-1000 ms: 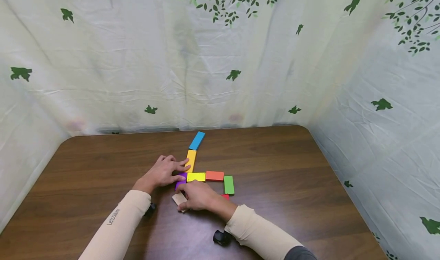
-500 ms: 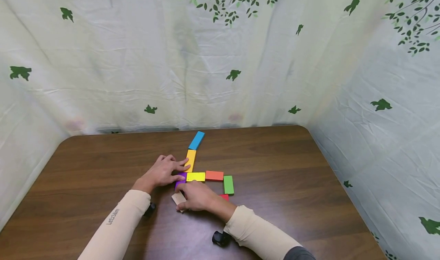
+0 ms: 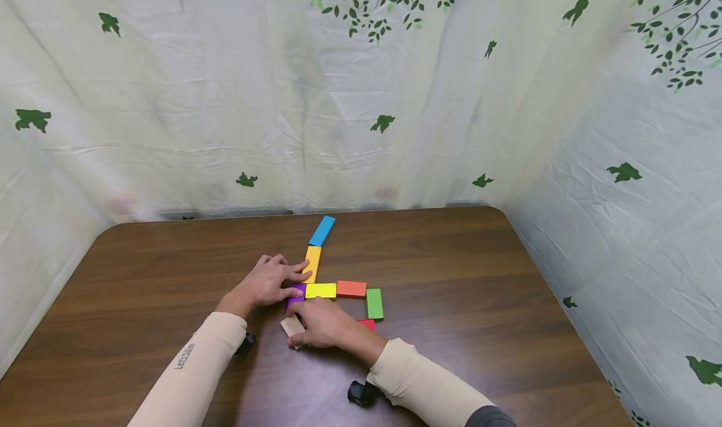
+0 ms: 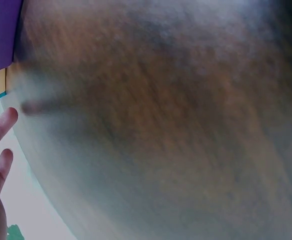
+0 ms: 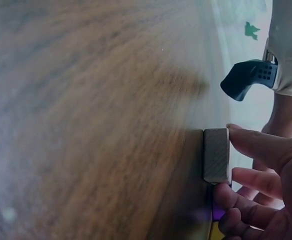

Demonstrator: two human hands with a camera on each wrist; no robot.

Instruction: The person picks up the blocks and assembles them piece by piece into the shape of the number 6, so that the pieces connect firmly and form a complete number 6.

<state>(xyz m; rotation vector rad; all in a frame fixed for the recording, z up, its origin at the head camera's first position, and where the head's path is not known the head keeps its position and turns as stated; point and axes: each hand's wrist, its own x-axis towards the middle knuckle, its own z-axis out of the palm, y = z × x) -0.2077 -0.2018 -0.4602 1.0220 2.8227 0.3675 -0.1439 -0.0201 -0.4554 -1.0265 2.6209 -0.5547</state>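
In the head view my left hand lies with fingers extended over the orange-yellow block, its thumb on the purple block. The left wrist view catches part of that purple block and some fingers. My right hand pinches a plain wooden block between thumb and fingers, just below the purple one and at a slant. Up close in the right wrist view, the wooden block stands beside the fingertips, with a bit of purple behind.
A yellow block, an orange-red block and a green block run rightward. A red block is partly hidden by the right hand. A blue block tops the column. A printed curtain surrounds the brown table.
Both hands and the blocks keep nearly the same places. Only a very slight leftward shift of the whole scene shows.
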